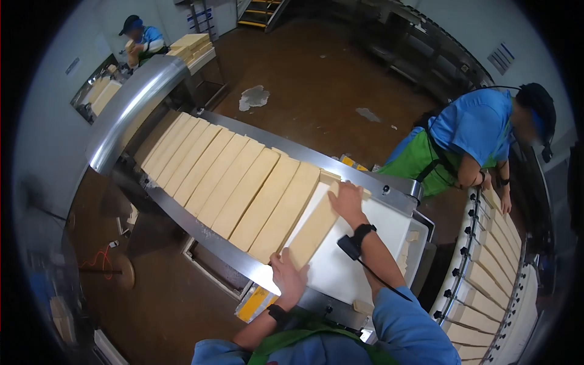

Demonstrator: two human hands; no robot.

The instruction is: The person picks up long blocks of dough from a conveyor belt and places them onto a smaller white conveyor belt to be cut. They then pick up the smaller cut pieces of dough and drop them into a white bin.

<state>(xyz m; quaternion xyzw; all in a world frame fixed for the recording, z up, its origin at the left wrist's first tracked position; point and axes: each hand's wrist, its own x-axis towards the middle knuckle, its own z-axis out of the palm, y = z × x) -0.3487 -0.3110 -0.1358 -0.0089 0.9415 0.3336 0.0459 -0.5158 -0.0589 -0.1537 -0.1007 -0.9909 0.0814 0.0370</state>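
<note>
A long, flat, cream-coloured slab (pixel 315 232) lies at a slant near the end of the white conveyor belt (pixel 340 267). My left hand (pixel 288 277) is closed round its near end. At the far end my right hand (pixel 349 204) grips the same slab, with a black band and a cabled device on the wrist. Just left of it, a row of similar slabs (pixel 228 176) lies side by side along the belt. A white strip of belt shows between the held slab and the row.
A metal hood (pixel 140 109) arches over the belt's far end. On the right, a co-worker (pixel 468 134) leans over a curved conveyor (pixel 480 286) of slabs. Another person (pixel 143 41) stands at the back left, near stacked slabs (pixel 191 44). A pale bin (pixel 415 246) with scraps sits by the belt's end.
</note>
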